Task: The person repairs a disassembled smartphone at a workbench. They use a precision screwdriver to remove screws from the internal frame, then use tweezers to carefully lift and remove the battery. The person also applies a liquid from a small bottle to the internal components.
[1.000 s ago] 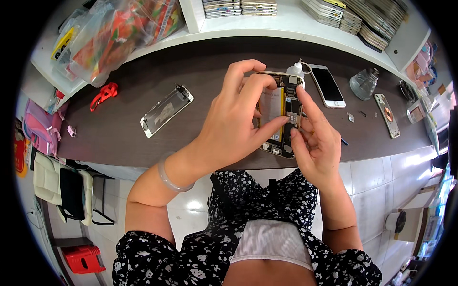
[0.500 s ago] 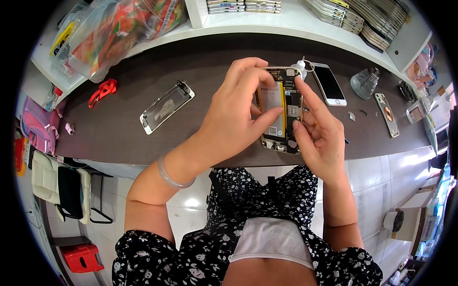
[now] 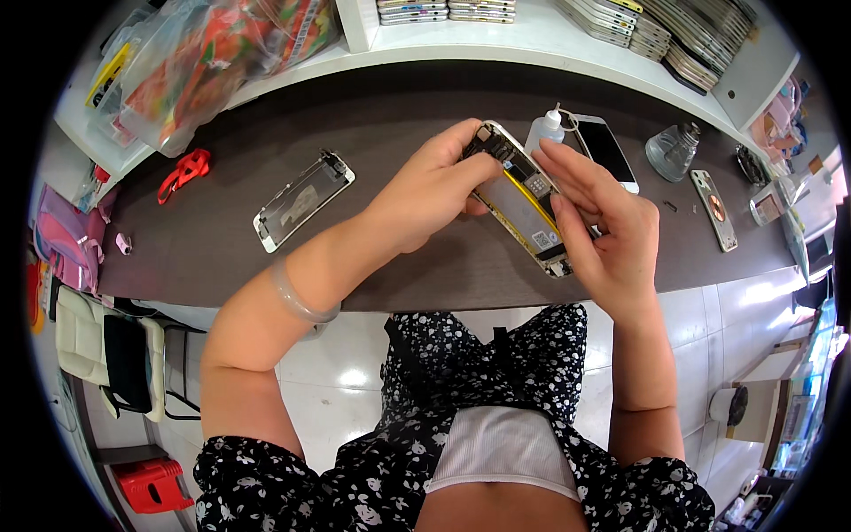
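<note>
Both hands hold an opened phone (image 3: 523, 197) in the air above the middle of the dark counter (image 3: 222, 257), tilted so its top end points toward the back edge. The left hand (image 3: 425, 191) is closed around the phone's upper left side, thumb and fingers pinching the frame. The right hand (image 3: 607, 235) grips the lower right side, its fingers (image 3: 567, 191) laid flat across the exposed inside, where a pale battery and small boards show.

Judging by how things lie, the phone is already apart: its screen panel (image 3: 301, 199) rests by itself, well to the left, toward the counter's front edge. The inner parts seem to be still in place, so the work inside looks only begun; whether any screw or cable is already loose is too small to tell.

Just behind the phone stands a small white dropper bottle (image 3: 545, 133), and beside it lies a second phone (image 3: 607, 152), face up. Further right, near the back edge, sit a glass jar (image 3: 672, 151) and a metal back plate (image 3: 714, 208). A red tool (image 3: 184, 170) lies near the left end.

The counter under the hands and toward the front edge is bare, giving room to set the phone down; the right side is more crowded. The bottle is the nearest thing that a swing of the phone's top end could knock.
</note>
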`<state>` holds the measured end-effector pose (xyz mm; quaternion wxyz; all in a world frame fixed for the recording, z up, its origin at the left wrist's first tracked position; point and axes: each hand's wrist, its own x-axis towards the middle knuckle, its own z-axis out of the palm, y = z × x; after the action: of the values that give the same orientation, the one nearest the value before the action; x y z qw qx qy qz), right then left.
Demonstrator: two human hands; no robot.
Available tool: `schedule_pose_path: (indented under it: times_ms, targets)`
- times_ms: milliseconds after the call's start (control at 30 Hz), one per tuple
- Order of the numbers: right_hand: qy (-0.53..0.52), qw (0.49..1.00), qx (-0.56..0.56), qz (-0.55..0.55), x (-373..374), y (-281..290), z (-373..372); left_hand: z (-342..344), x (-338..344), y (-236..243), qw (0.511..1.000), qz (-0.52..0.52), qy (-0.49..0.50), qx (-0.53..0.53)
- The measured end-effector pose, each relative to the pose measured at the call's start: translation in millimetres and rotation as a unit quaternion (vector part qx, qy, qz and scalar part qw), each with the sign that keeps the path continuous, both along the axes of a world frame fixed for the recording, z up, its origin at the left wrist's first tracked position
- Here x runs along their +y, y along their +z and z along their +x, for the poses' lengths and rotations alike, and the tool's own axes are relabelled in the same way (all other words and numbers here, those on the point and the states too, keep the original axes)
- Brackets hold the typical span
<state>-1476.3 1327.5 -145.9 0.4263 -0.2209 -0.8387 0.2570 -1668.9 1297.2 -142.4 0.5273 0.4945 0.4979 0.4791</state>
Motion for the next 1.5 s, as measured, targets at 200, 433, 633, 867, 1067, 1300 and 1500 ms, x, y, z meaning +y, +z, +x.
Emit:
schedule_pose_path:
  times_ms: [200, 433, 633, 867, 1067, 1300, 1500]
  targets:
    - [-0.058, 0.990, 0.014, 0.130, 6.1, -6.0, -4.1, 5.5, 6.7, -6.0, 0.995, 0.000, 0.017, -0.100]
    - [-0.123, 0.983, 0.023, 0.135, 13.7, -11.3, -4.4, 10.3, 11.4, -21.7, 0.976, 0.029, 0.054, -0.208]
    - [-0.114, 0.978, 0.167, 0.044, 11.2, -28.2, -6.9, 14.8, 5.2, -18.5, 0.954, 0.000, 0.095, -0.286]
    - [-0.067, 0.975, 0.179, -0.110, 4.4, -33.5, -13.1, 7.3, 5.9, -24.3, 0.946, -0.026, 0.090, -0.311]
    - [-0.045, 0.975, 0.193, -0.103, 3.1, -37.0, -16.3, 2.6, 4.1, -27.9, 0.942, -0.036, 0.066, -0.328]
    - [0.052, 0.889, 0.287, -0.354, -7.5, -31.7, -17.9, -11.6, 7.9, -22.8, 0.988, 0.066, 0.079, -0.115]
    - [-0.057, 0.966, 0.089, -0.236, 8.1, -38.4, 34.2, -46.4, 20.3, -14.3, 0.999, 0.001, -0.041, 0.008]
